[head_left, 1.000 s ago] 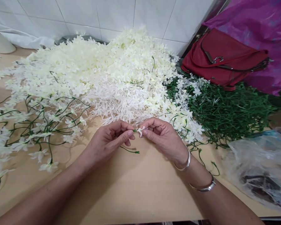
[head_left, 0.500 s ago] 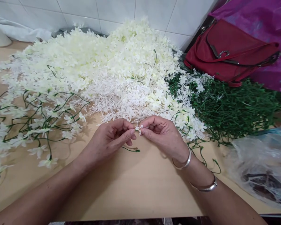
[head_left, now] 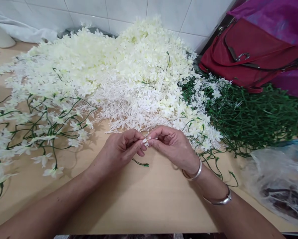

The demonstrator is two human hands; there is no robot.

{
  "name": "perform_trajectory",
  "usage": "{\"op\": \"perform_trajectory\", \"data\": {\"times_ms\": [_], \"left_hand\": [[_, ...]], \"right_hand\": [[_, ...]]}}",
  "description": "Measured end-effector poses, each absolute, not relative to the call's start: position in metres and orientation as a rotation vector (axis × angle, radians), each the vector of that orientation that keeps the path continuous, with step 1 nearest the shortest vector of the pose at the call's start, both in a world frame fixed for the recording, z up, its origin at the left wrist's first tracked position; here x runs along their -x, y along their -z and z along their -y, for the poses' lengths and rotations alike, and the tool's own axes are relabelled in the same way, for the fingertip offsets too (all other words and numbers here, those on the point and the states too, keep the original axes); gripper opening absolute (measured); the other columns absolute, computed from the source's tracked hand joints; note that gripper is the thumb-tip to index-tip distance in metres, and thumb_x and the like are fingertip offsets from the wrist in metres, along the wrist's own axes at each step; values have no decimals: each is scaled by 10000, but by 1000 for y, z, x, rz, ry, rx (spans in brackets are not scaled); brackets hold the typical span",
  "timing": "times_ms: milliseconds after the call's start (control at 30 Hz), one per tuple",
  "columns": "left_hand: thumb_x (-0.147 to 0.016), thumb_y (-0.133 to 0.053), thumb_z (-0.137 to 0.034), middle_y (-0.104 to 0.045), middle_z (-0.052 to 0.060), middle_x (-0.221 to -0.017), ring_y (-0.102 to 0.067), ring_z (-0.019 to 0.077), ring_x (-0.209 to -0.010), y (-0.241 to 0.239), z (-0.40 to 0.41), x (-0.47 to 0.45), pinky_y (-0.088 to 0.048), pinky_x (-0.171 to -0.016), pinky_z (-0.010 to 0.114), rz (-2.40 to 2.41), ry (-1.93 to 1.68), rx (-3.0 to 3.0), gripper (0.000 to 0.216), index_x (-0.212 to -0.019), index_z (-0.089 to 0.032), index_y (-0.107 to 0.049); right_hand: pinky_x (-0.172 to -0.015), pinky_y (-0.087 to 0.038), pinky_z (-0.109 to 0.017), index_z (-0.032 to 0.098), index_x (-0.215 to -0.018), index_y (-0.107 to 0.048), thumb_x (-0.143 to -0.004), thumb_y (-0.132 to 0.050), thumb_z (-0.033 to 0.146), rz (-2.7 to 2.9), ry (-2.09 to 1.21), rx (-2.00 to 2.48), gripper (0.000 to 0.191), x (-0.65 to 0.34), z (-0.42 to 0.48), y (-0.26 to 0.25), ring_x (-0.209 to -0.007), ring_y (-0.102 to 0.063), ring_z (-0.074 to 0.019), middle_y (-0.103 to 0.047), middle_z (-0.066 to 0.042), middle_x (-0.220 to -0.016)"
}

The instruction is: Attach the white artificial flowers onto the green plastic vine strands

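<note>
Head view: both hands meet over the middle of the table (head_left: 144, 202), nearer its near edge than the far one.

Left hand (head_left: 120, 151) and right hand (head_left: 172, 146) are each pinched, thumb and forefinger, on one small white flower piece (head_left: 146, 142) held between their fingertips just above the table. A thin green stem (head_left: 140, 163) shows under the left fingers; how it is gripped cannot be told. Two metal bangles (head_left: 195, 171) sit on the right wrist. Just beyond the hands lies a pile of white plastic sprigs (head_left: 136, 109), and behind it, toward the far edge, a heap of cream flowers (head_left: 109, 63). Flowered green sprays (head_left: 39, 129) lie toward the left edge. A pile of bare green stems (head_left: 253, 116) lies toward the right edge, with a red bag (head_left: 251, 54) behind it at the far right corner. A clear plastic bag (head_left: 280, 179) is at the near right corner.
</note>
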State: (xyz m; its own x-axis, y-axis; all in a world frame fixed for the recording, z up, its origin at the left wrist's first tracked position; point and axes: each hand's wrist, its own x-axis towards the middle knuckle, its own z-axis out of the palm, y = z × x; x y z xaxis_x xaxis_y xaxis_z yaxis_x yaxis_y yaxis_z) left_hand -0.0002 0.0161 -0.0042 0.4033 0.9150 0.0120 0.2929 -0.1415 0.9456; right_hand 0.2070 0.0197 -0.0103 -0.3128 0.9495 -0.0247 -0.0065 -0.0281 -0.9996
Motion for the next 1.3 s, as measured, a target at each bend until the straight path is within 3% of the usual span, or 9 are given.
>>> {"op": "perform_trajectory", "data": {"times_ms": [167, 467, 633, 833, 1000, 1300], "left_hand": [[-1004, -579, -273, -768, -15, -733, -754, 132, -672, 5, -15, -1, -569, -653, 216, -1098, -782, -1741, 159, -902, -200, -677], [-984, -633, -307, -726, -7, -770, -716, 121, -684, 8, -16, -5, -568, -652, 215, -1048, -831, -1608, 127, -980, -185, -665], [-992, -667, -397, -785, 13, -860, -760, 149, -798, 17, -17, -4, -627, -786, 268, -1025, -851, -1471, 233, -1129, -208, -684], [-971, -703, -404, -813, 15, -853, -782, 160, -840, 16, -16, -3, -623, -813, 261, -1064, -854, -1420, 197, -993, -209, -690], [-985, -659, -356, -796, 1, -788, -766, 152, -768, 12, -17, -3, -602, -728, 242, -1078, -841, -1527, 161, -927, -212, -698], [-986, -633, -343, -781, -1, -761, -756, 159, -737, 16, -14, -4, -584, -715, 260, -1102, -874, -1537, 160, -921, -210, -692]], "right_hand": [[-744, -537, -324, 202, -860, -691, -884, -763, 301, 1471, -1441, 1056, 125, -205, -20, 12, -758, -673, -152, -726, -15, -806], [-704, -509, -279, 205, -949, -692, -849, -808, 317, 1375, -1416, 1082, 189, -207, -22, 9, -737, -639, -124, -687, 15, -786], [-757, -547, -287, 199, -914, -710, -813, -861, 395, 1349, -1495, 1047, 267, -211, -26, 7, -779, -674, -130, -720, 0, -825], [-799, -546, -311, 200, -847, -732, -824, -861, 380, 1378, -1486, 1045, 222, -215, -27, 9, -803, -671, -140, -733, -13, -844], [-815, -546, -333, 217, -833, -728, -856, -832, 387, 1409, -1474, 994, 200, -214, -26, 10, -848, -681, -161, -736, -26, -884], [-791, -525, -319, 209, -824, -702, -836, -837, 394, 1360, -1507, 1097, 229, -208, -21, 5, -803, -658, -150, -717, -16, -844]]}}
